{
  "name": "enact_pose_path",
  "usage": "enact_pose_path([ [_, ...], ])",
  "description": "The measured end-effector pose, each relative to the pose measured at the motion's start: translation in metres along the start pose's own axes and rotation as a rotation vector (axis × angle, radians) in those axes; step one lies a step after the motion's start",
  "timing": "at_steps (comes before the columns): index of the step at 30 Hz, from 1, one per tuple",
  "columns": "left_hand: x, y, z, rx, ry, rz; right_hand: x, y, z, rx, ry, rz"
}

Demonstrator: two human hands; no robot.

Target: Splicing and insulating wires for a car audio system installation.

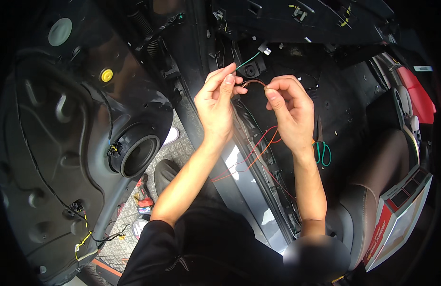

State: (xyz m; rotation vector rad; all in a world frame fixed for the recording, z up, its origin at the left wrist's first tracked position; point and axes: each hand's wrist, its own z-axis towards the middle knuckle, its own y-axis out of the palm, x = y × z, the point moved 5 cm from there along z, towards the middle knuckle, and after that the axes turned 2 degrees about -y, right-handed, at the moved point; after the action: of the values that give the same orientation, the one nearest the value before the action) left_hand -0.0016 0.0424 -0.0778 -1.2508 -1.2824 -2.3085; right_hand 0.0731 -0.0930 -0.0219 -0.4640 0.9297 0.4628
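Both hands up over bare black car floor. Left hand point(215, 102) pinching thin green wire point(248, 61), grip closed on it. Right hand point(289, 112) pinching brown wire loop point(253, 82), red and orange strands point(258, 148) trailing down. Round speaker hole point(139, 155) in door panel alongside.

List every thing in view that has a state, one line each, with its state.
Left hand: raised, fingertips pinched on the green wire.
Right hand: raised, fingertips pinched on the brown wire.
Green wire: held at one end, running up and away.
Brown wire: arched between the two hands.
Red and orange wires: hanging loose below the hands.
Scissors: lying on the car floor, blades shut.
Car door: swung open, trim panel off.
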Motion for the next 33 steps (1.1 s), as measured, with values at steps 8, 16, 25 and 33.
enact_pose_path([
  [8,0.0,-0.015,0.005,-0.031,-0.24,-0.182,0.022,0.037,0.023,-0.084,0.048,-0.021],
  [16,-0.001,-0.021,0.01,-0.13,-0.343,0.033,0.032,0.039,0.026,-0.089,-0.021,-0.198],
  [25,0.0,-0.024,0.013,-0.208,-0.618,-0.078,0.047,0.031,0.021,-0.074,0.129,0.062],
  [33,0.003,-0.022,0.013,-0.255,-0.529,0.034,0.04,0.025,0.025,-0.13,0.08,-0.09],
])
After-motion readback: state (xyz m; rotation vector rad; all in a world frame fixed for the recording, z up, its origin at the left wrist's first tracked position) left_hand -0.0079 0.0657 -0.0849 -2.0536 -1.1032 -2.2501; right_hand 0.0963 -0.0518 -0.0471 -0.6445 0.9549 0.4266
